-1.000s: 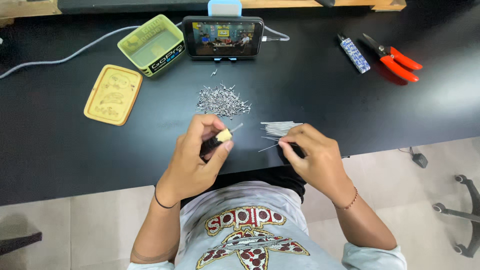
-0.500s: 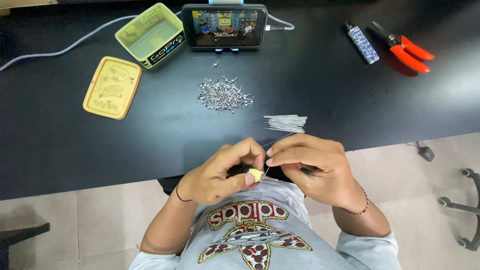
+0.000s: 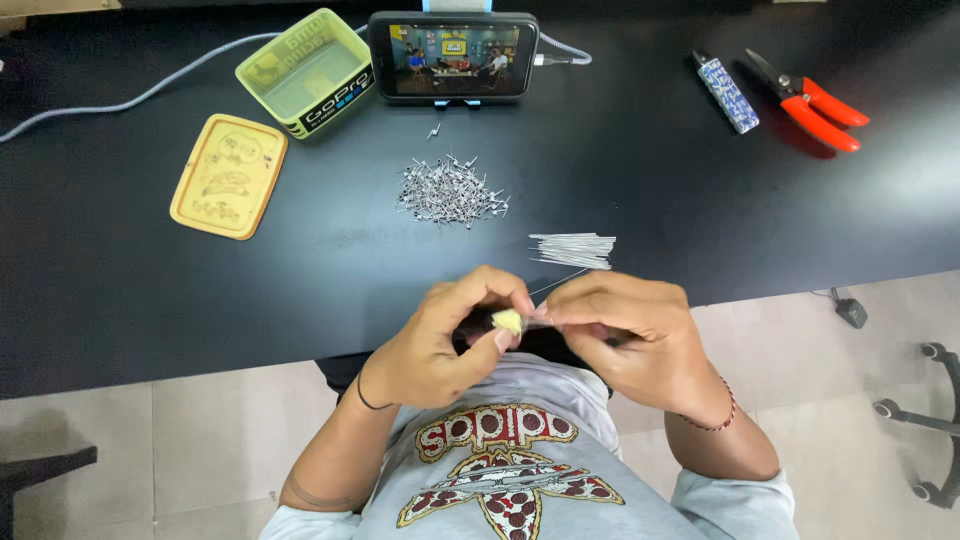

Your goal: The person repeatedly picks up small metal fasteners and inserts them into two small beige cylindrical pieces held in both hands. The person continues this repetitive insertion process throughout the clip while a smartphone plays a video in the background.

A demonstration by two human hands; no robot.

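Note:
My left hand (image 3: 440, 345) pinches a small black tool with a pale yellow tip (image 3: 507, 321) close to my chest, at the near edge of the black table (image 3: 650, 180). My right hand (image 3: 625, 335) meets it from the right, fingers closed on a thin metal wire (image 3: 560, 283) that slants up and away from the tip. Just beyond the hands lies a neat bundle of straight wires (image 3: 573, 250). Farther back sits a loose heap of small bent metal pieces (image 3: 449, 190).
A phone (image 3: 454, 54) on a stand plays video at the back, with a cable running left. A yellow-green box (image 3: 305, 72) and its flat yellow lid (image 3: 229, 176) lie back left. A patterned lighter (image 3: 728, 92) and red-handled cutters (image 3: 812, 98) lie back right. A chair base (image 3: 930, 420) stands on the floor at right.
Both hands have drawn back from over the table toward my chest and come together; the tool and the wire now meet between them.

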